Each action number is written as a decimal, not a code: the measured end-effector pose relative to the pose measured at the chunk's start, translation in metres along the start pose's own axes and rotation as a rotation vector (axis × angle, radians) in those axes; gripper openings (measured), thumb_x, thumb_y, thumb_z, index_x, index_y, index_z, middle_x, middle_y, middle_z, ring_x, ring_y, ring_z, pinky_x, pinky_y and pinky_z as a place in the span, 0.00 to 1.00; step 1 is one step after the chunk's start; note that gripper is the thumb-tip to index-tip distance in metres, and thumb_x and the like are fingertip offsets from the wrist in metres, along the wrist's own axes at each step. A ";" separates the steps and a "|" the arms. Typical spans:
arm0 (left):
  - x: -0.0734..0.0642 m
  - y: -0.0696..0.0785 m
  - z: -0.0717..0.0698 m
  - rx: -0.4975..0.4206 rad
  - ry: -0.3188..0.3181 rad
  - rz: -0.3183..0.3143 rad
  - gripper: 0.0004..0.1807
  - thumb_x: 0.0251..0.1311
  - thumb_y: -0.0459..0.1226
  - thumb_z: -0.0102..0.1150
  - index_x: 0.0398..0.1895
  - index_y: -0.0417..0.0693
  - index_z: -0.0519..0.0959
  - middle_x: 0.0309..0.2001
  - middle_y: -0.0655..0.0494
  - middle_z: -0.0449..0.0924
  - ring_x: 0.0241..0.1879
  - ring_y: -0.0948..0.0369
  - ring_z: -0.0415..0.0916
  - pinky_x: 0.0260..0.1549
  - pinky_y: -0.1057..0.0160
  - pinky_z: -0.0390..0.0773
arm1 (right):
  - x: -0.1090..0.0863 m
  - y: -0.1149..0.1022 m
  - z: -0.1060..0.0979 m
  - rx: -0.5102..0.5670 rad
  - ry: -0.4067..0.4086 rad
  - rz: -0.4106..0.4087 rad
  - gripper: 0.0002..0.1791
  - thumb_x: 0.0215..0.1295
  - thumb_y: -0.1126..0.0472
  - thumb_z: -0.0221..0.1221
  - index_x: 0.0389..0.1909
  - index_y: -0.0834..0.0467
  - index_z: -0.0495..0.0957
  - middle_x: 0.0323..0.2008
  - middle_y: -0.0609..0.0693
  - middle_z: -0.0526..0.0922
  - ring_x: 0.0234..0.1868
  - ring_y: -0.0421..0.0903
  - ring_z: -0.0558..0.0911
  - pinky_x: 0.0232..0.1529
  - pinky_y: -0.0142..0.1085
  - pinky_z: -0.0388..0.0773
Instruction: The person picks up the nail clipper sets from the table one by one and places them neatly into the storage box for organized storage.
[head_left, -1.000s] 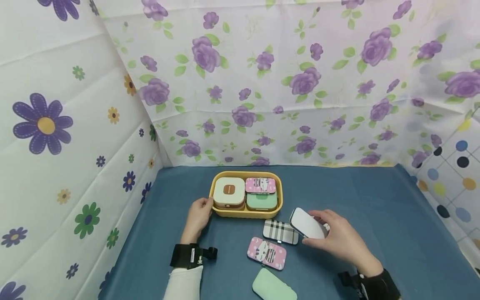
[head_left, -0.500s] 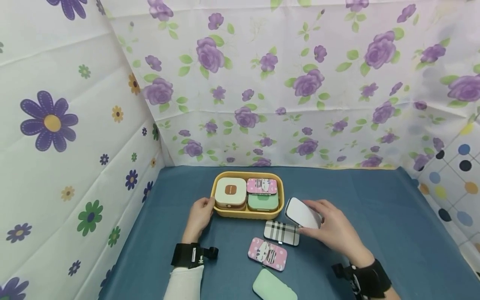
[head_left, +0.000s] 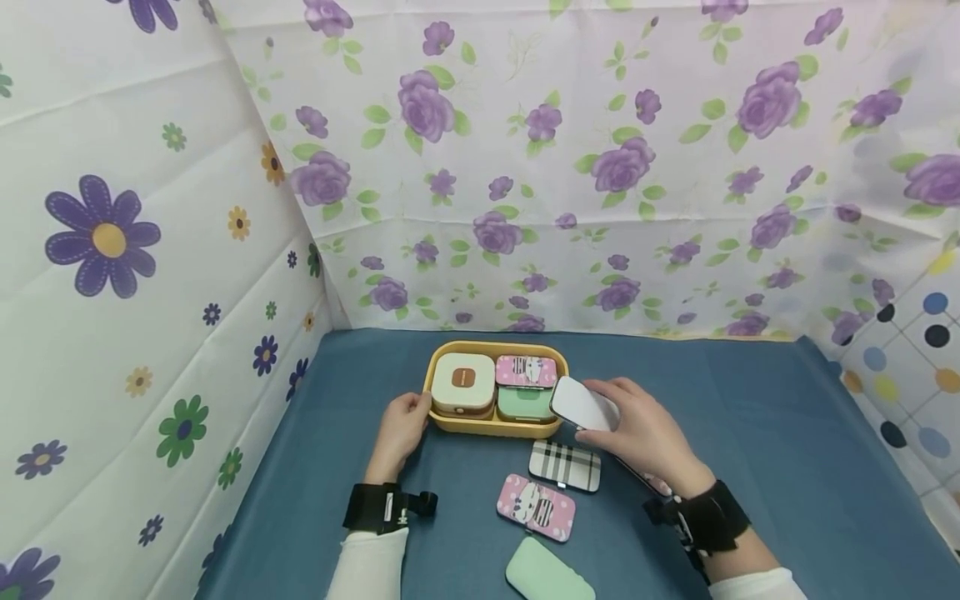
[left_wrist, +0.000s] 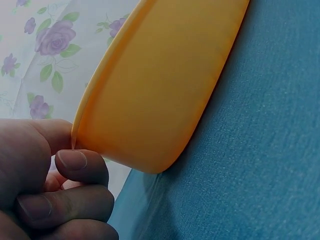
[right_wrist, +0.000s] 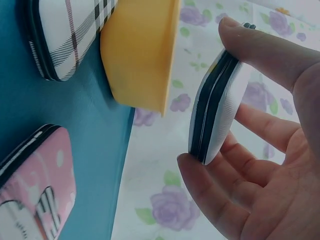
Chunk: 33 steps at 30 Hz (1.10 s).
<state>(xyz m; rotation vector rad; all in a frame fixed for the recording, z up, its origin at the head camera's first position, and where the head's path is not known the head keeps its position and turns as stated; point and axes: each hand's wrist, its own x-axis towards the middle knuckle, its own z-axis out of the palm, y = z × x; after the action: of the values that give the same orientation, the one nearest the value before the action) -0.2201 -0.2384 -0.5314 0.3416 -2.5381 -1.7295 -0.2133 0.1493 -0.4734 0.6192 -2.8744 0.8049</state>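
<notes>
With thumb and fingers, my left hand pinches the left rim of a yellow tray; the left wrist view shows this grip on the tray wall. Inside the tray sit a cream square case, a pink cartoon case and a mint case partly beneath the pink one. My right hand holds a flat white case by its edges, tilted, over the tray's right front corner. Dark edging runs round this white case in the right wrist view.
In front of the tray lie a plaid case, a pink cartoon case and a mint case. Another pink case is mostly hidden below my right hand. Flowered cloth hangs behind the blue tabletop.
My right hand has moved left and away from me with the white case, up to the tray's edge, uncovering part of a pink case. My left hand keeps its hold on the rim.
</notes>
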 end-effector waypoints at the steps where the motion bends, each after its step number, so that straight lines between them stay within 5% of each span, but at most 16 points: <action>1: 0.000 0.000 0.000 0.002 -0.001 0.000 0.21 0.83 0.47 0.52 0.36 0.39 0.81 0.22 0.55 0.69 0.23 0.57 0.65 0.26 0.58 0.66 | 0.003 0.000 0.001 -0.004 -0.003 -0.012 0.45 0.60 0.41 0.78 0.75 0.50 0.75 0.62 0.56 0.79 0.57 0.57 0.82 0.53 0.56 0.80; 19: -0.001 0.000 0.001 -0.002 0.011 0.027 0.21 0.83 0.45 0.52 0.35 0.39 0.81 0.20 0.56 0.68 0.22 0.58 0.66 0.25 0.60 0.66 | 0.052 -0.010 0.017 -0.036 -0.107 -0.096 0.43 0.61 0.44 0.78 0.76 0.47 0.75 0.66 0.57 0.79 0.63 0.59 0.81 0.59 0.58 0.78; 33: 0.001 -0.001 0.001 0.016 0.016 0.025 0.21 0.83 0.46 0.52 0.36 0.39 0.81 0.24 0.54 0.71 0.23 0.57 0.67 0.25 0.59 0.67 | 0.069 -0.020 0.025 -0.066 -0.188 -0.138 0.38 0.61 0.46 0.79 0.71 0.48 0.79 0.69 0.56 0.79 0.66 0.58 0.80 0.61 0.57 0.78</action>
<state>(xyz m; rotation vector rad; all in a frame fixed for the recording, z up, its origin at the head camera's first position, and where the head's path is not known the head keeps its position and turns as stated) -0.2214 -0.2380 -0.5332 0.3215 -2.5347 -1.6921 -0.2680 0.0964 -0.4715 0.9201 -2.9673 0.6620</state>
